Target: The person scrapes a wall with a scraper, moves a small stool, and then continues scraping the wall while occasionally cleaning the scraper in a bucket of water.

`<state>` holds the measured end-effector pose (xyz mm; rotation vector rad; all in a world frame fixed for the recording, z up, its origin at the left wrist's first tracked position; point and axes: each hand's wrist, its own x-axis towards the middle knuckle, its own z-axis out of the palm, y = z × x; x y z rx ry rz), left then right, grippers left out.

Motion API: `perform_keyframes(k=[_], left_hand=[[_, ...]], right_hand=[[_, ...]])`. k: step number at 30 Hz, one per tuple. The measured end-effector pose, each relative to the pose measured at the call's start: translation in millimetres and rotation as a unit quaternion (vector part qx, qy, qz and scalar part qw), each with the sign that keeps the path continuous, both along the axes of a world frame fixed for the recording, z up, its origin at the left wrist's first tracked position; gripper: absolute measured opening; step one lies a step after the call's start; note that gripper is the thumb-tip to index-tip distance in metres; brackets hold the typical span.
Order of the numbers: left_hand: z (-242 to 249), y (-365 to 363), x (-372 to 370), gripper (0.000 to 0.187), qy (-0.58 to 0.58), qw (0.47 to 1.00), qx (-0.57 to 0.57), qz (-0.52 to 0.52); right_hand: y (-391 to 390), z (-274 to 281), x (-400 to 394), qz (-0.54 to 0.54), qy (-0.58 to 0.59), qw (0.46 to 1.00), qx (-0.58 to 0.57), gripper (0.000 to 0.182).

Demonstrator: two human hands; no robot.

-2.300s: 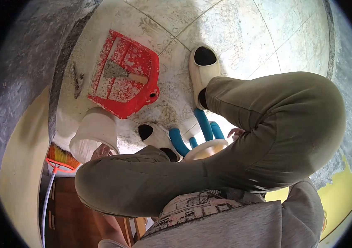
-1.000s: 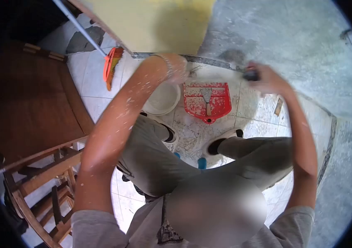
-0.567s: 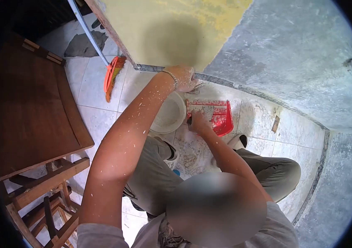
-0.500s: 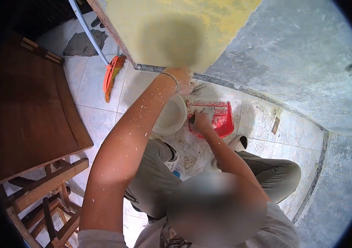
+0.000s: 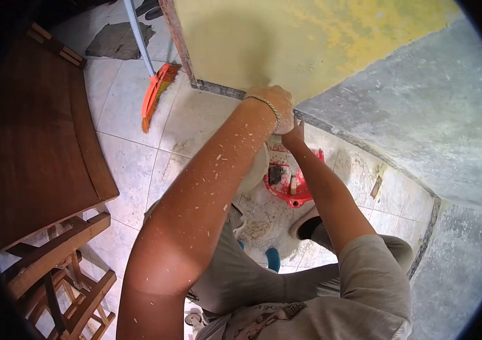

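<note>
My left hand (image 5: 275,106), with a bracelet at the wrist, is beside the foot of the wall (image 5: 337,68). Its fingers are curled, and whatever they hold is hidden. Just below, my right hand (image 5: 294,137) is close against it, partly covered, with one finger or thumb showing; its grip is unclear. Under my right forearm lies a red dustpan (image 5: 296,201), bearing a dark block (image 5: 275,174) and a small pale object (image 5: 293,184). A whitish round container (image 5: 257,171) is partly hidden behind my left forearm. Pale flecks cover that arm.
An orange broom (image 5: 154,96) stands at the upper left near a grey cloth (image 5: 119,41). Brown wooden furniture (image 5: 48,136) fills the left side. A brown strip (image 5: 376,186) lies on the tiles to the right. Something blue (image 5: 273,259) is by my legs.
My right hand has left the dustpan and moved up beside my left hand. The dark block now shows in the dustpan. The view has shifted, and my left hand appears farther right.
</note>
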<state>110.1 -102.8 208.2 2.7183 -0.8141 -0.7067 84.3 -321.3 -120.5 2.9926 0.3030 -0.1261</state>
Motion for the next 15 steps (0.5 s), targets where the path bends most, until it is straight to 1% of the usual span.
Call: perform_keyframes(k=[1, 2, 3, 4, 5, 6, 7, 8, 9, 10, 11, 12, 13, 14, 15], left_hand=[[1, -1, 0, 0.040, 0.011, 1.000, 0.005, 0.007], [0, -2, -1, 0.042, 0.026, 1.000, 0.009, 0.012], [0, -4, -2, 0.042, 0.031, 0.999, 0.008, 0.013], [1, -6, -2, 0.043, 0.030, 0.999, 0.007, 0.013], [3, -6, -2, 0.044, 0.024, 1.000, 0.005, 0.012], [10, -5, -3, 0.044, 0.024, 1.000, 0.003, 0.014], [20, -5, -6, 0.044, 0.034, 0.999, -0.003, 0.018], [25, -6, -7, 0.044, 0.044, 0.999, -0.008, 0.022], [22, -6, -7, 0.044, 0.043, 0.999, -0.009, 0.022], [15, -7, -7, 0.043, 0.028, 0.999, -0.006, 0.017], [8, -9, -7, 0.042, 0.014, 1.000, -0.003, 0.011], [2, -10, -1, 0.042, 0.014, 1.000, -0.004, 0.006], [-3, -9, 9, 0.041, 0.049, 0.998, 0.030, -0.022], [-9, -8, 13, 0.041, 0.082, 0.993, 0.064, -0.051], [-12, -6, 11, 0.041, 0.081, 0.993, 0.063, -0.058]], right_hand=[[-11, -26, 6, 0.055, -0.053, 0.997, 0.014, 0.038], [-19, -40, 6, 0.107, -0.102, 0.989, 0.028, 0.035], [-23, -37, 6, 0.108, -0.097, 0.989, 0.028, 0.035], [-27, -29, 6, 0.060, -0.017, 0.993, 0.098, 0.034], [-27, -21, 9, 0.011, 0.059, 0.984, 0.165, 0.032], [-28, -23, 8, -0.004, -0.006, 0.979, 0.202, 0.030], [-32, -25, 6, -0.004, -0.007, 0.980, 0.200, 0.030], [-37, -26, 5, 0.015, -0.026, 0.967, 0.252, 0.028], [-37, -19, 4, 0.034, -0.047, 0.951, 0.304, 0.027], [-37, -13, 0, 0.033, -0.048, 0.951, 0.303, 0.027], [-39, -6, -6, -0.118, 0.058, 0.878, 0.459, 0.023], [-40, 11, -13, -0.262, 0.158, 0.750, 0.587, 0.020], [-42, 28, -19, -0.266, 0.155, 0.749, 0.587, 0.020], [-45, 49, -24, -0.248, 0.193, 0.730, 0.607, 0.018], [-49, 75, -30, -0.231, 0.229, 0.708, 0.627, 0.017]])
